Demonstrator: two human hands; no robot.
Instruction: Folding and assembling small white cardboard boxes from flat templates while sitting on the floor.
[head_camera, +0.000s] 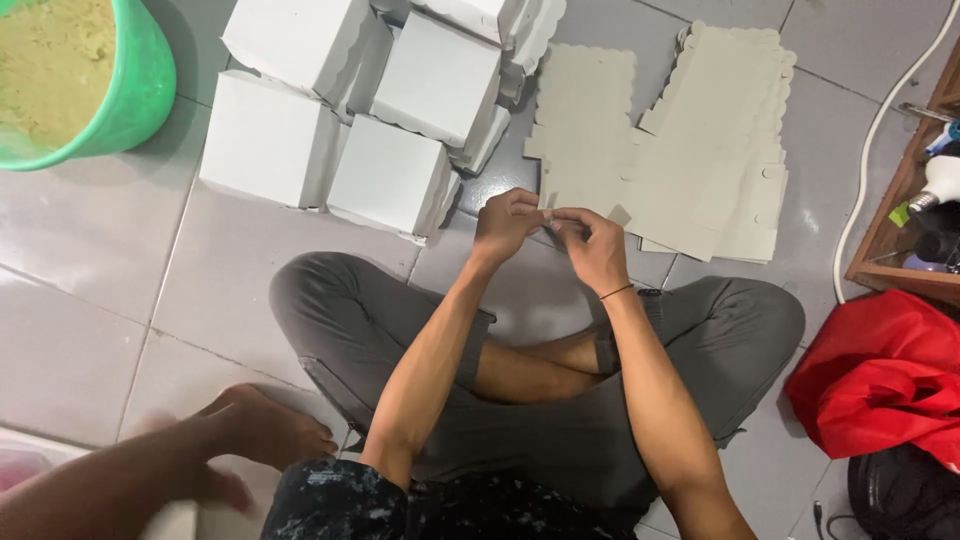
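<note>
Together, something too tiny to tell was pinched by the left hand (505, 225) and right hand (592, 245) fingers, above the flat grey cardboard sheets (665, 150).

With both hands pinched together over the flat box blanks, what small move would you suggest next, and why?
Probably lower the hands and lift the top sheet off the flat cardboard blanks. The left hand and right hand meet fingertip to fingertip just above that pile, pinching something too small to identify, while the folded white boxes already sit grouped on the tiled floor to the left.
</note>
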